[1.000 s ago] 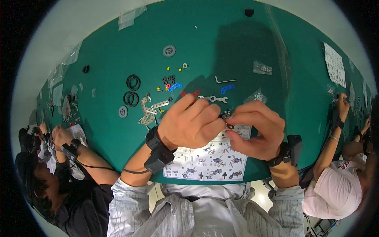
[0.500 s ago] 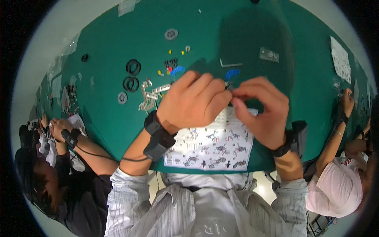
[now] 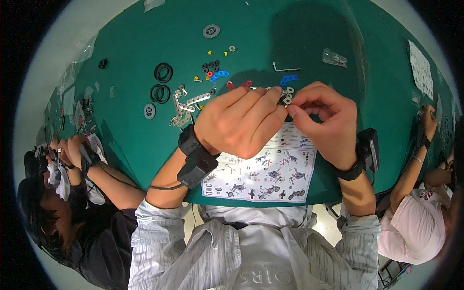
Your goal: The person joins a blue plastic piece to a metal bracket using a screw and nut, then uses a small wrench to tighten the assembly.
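Observation:
My left hand (image 3: 241,123) is closed around a small toy-model assembly of silver plates with rounded ends and dark fasteners (image 3: 287,95). Its right end sticks out past my fingers; most of it is hidden under the hand. Red pieces (image 3: 247,83) show just beyond my left knuckles, and I cannot tell whether they belong to it. My right hand (image 3: 326,123) pinches thumb and forefinger together at the assembly's lower right end. What sits between those fingertips is too small to make out. Just beyond the hands lies a blue perforated strip (image 3: 289,79).
A printed instruction sheet (image 3: 261,181) lies under my hands. To the left are silver strips (image 3: 198,98), black tyres (image 3: 160,94), grey wheels (image 3: 211,31) and another blue strip (image 3: 220,76). A hex key (image 3: 287,67) and a bagged-parts packet (image 3: 334,58) lie beyond. People work on both sides.
The silver rounded ends of the assembly and the red pieces now show beyond my left fingers. Both hands stay close together, with my right fingertips still at the assembly's end.

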A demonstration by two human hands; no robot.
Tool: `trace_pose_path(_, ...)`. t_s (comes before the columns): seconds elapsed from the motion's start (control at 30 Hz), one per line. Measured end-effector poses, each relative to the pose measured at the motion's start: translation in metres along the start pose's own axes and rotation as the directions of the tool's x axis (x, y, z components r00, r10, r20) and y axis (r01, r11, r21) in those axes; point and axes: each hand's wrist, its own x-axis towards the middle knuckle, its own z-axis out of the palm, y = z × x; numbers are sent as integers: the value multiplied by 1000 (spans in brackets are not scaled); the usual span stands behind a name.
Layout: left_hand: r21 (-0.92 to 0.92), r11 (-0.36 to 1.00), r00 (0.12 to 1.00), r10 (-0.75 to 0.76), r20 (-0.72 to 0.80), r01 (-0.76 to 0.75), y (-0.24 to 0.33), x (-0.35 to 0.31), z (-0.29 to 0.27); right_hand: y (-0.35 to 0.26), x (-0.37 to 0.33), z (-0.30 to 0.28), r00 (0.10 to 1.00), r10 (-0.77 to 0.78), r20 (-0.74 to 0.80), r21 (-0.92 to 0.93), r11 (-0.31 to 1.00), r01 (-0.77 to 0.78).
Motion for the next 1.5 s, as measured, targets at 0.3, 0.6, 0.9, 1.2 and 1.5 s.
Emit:
trace_pose_path(0.3,-37,999,999,32,4,-32,0,0,3,0,0,-3,992,128,13,35,991,-128)
trace_pose_path(0.6,1,998,998,55,30,-55,1,1,4,4,0,0,986,163,-18,-18,986,-164)
trace_pose_path(0.9,10,998,998,62,3,-62,0,-1,8,8,-1,0,994,108,9,-84,991,-107)
trace_pose_path(1.2,-15,997,997,76,23,-75,-7,-8,6,12,-1,-1,987,157,46,-42,987,-155)
trace_pose_path(1.5,-79,996,999,37,26,-35,-11,-11,12,6,0,0,987,152,59,-17,988,-152)
